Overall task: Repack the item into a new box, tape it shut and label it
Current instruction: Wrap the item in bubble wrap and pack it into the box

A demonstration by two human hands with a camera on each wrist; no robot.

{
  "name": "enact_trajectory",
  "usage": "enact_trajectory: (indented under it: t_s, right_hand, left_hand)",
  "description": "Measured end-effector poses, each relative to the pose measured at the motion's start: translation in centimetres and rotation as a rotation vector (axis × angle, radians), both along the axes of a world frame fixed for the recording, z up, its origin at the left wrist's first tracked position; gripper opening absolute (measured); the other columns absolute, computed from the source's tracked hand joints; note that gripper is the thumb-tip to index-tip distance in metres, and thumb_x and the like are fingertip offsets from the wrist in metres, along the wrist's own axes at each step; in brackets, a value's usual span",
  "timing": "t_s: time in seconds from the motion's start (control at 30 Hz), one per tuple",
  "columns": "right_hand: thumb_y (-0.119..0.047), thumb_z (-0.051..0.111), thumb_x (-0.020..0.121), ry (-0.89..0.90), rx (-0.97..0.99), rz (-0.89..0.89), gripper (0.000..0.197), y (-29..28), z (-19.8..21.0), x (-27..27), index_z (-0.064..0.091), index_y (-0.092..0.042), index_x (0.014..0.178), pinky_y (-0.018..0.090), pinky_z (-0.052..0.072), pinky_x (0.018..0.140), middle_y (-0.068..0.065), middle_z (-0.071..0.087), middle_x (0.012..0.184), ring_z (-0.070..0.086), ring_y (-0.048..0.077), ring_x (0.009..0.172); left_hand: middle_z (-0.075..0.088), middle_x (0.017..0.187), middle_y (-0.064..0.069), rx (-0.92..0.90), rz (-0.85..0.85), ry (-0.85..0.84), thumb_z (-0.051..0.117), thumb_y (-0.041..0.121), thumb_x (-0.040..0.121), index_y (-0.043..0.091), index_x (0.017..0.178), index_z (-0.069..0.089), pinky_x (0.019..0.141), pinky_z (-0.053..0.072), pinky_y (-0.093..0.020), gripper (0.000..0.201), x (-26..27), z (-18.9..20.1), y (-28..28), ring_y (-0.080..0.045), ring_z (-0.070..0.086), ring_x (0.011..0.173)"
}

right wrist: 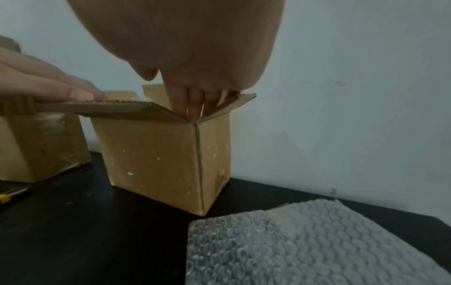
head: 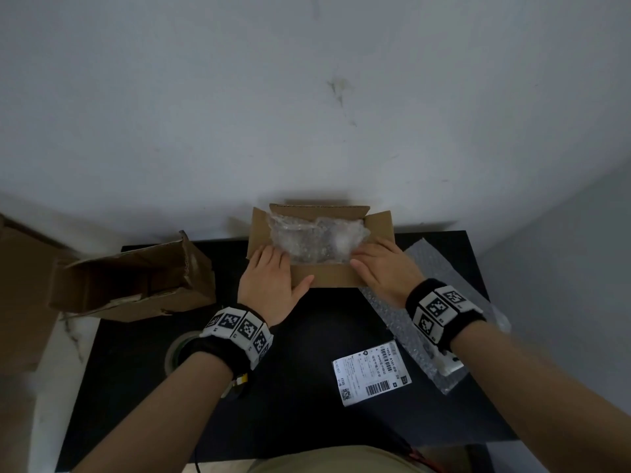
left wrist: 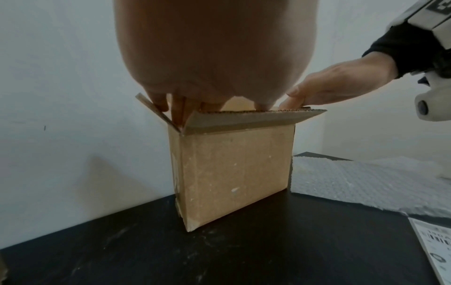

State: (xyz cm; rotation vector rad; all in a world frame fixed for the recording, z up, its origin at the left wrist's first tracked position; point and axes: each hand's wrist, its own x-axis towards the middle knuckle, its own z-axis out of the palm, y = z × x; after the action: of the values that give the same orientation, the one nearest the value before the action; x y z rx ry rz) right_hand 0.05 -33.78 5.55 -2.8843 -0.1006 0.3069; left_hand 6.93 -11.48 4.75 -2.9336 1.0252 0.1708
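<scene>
The new cardboard box stands open at the far edge of the black table, its flaps spread outward. A bubble-wrapped item lies inside it. My left hand is at the box's near left corner, with straight fingers reaching down inside and the thumb flat on the near flap. At the near right corner, my right hand also has straight fingers pushed down inside against the wrap. A white shipping label lies flat on the table between my forearms.
The torn old box lies on its side at the left. A tape roll sits under my left wrist, with a yellow utility knife nearby. A bubble-wrap sheet covers the table's right side. A wall rises just behind the box.
</scene>
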Motion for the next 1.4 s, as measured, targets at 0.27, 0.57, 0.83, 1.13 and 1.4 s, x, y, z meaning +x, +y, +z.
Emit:
enact_trajectory:
  t_s: [0.27, 0.57, 0.83, 1.13, 1.4]
  right_hand:
    - [-0.026, 0.032, 0.101, -0.024, 0.152, -0.085, 0.036, 0.1, 0.1, 0.6, 0.059, -0.012, 0.119, 0.030, 0.017, 0.112, 0.004, 0.056, 0.129, 0.046, 0.019, 0.125]
    - [-0.051, 0.009, 0.090, -0.045, -0.020, -0.133, 0.071, 0.5, -1.7, 0.9, 0.034, -0.011, 0.143, 0.030, -0.002, 0.115, 0.009, 0.024, 0.154, 0.014, 0.021, 0.145]
    - [-0.052, 0.005, 0.088, -0.053, -0.073, -0.125, 0.075, 0.4, -2.4, 1.1, 0.031, -0.011, 0.144, 0.032, -0.006, 0.114, 0.006, 0.030, 0.152, 0.012, 0.020, 0.145]
    - [-0.053, 0.022, 0.093, -0.037, -0.055, -0.131, 0.066, 0.3, -1.2, 1.4, 0.030, -0.012, 0.145, 0.031, -0.002, 0.115, 0.004, 0.031, 0.152, 0.013, 0.017, 0.145]
    - [-0.036, 0.046, 0.095, -0.112, 0.000, -0.132, 0.053, 1.1, 2.2, 1.1, 0.036, -0.010, 0.140, 0.033, 0.023, 0.112, 0.008, 0.036, 0.148, 0.034, 0.022, 0.135]
  left_hand:
    - [0.054, 0.120, -0.012, -0.039, 0.021, 0.020, 0.006, 0.052, 0.088, 0.008, 0.105, 0.067, 0.111, 0.025, -0.039, 0.077, 0.8, -0.1, -0.9, -0.027, 0.046, 0.118]
    - [-0.009, 0.156, -0.019, 0.057, 0.066, 0.146, 0.031, 0.054, 0.091, 0.021, 0.110, 0.059, 0.117, -0.008, -0.045, 0.047, 2.3, 0.3, -1.7, -0.033, -0.012, 0.144]
    - [0.025, 0.154, -0.007, 0.106, 0.060, 0.221, 0.029, 0.053, 0.088, 0.012, 0.137, 0.041, 0.114, -0.014, -0.050, 0.065, 3.6, -0.3, -2.7, -0.019, 0.002, 0.146]
    - [0.057, 0.129, -0.011, 0.036, -0.003, 0.097, 0.038, 0.049, 0.089, 0.019, 0.127, 0.050, 0.118, 0.005, -0.043, 0.050, 3.5, 0.4, -2.8, -0.026, 0.035, 0.134]
    - [0.054, 0.127, -0.006, -0.172, -0.012, 0.050, 0.043, 0.034, 0.094, 0.016, 0.125, 0.045, 0.098, 0.038, -0.037, 0.036, 1.9, 2.9, -3.2, -0.024, 0.048, 0.119]
